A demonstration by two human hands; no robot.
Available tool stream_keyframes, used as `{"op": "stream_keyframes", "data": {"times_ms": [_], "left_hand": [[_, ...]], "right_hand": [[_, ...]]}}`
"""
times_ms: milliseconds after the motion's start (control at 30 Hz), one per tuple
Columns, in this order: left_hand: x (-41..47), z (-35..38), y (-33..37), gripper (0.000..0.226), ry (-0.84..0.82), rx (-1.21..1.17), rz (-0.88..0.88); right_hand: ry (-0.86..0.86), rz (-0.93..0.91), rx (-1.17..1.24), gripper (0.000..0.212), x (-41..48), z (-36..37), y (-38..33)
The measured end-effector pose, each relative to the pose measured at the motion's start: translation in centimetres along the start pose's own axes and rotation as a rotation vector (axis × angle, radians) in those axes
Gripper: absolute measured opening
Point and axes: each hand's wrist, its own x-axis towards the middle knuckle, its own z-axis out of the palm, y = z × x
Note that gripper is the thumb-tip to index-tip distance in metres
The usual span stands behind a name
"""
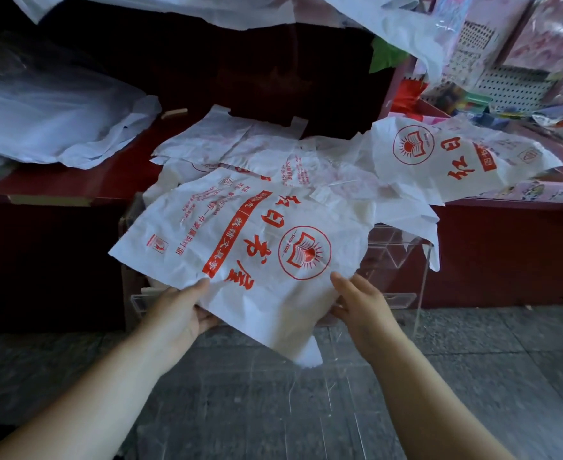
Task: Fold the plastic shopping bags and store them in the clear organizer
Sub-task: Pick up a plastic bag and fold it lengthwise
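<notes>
Left hand (177,313), right hand (363,307): fingers pinching printed bag (240,234). I fear limp far end snagging clear organizer (396,257), dragging pile (273,151) off bench (74,184) front edge.

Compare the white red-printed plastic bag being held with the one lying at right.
Held white red-printed plastic bag: pinched by left grip and right grip above the clear organizer; right-side white red-printed plastic bag: lying untouched on the red counter. Held bag's round logo lies near the grips; right-side bag's sits at its left. Both unfolded.
</notes>
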Motion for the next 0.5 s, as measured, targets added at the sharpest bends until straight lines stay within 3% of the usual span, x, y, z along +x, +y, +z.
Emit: {"op": "stream_keyframes", "data": {"times_ms": [133,200,267,400,500], "left_hand": [[-0.5,-0.1,-0.7,0.013,-0.059,0.1,-0.041],[0.5,-0.8,0.2,0.01,0.112,0.068,0.023],[1.2,-1.8,2.1,0.025,0.226,0.013,0.083],[0.2,-3.5,5.0,0.054,-0.053,-0.068,-0.019],[-0.1,-2.0,5.8,0.048,0.006,0.102,-0.057]], "right_hand": [[0.131,-0.014,-0.03,0.025,0.8,0.0,-0.1],[0.165,-0.033,-0.096,0.026,0.8,-0.5,-0.5],[0.137,-0.027,-0.12,0.026,0.6,-1.3,-0.9],[0.034,0.005,-0.207,0.025,-0.4,-3.3,-1.8],[-0.043,0.03,-0.28,0.025,-1.0,-4.6,-2.3]]}}
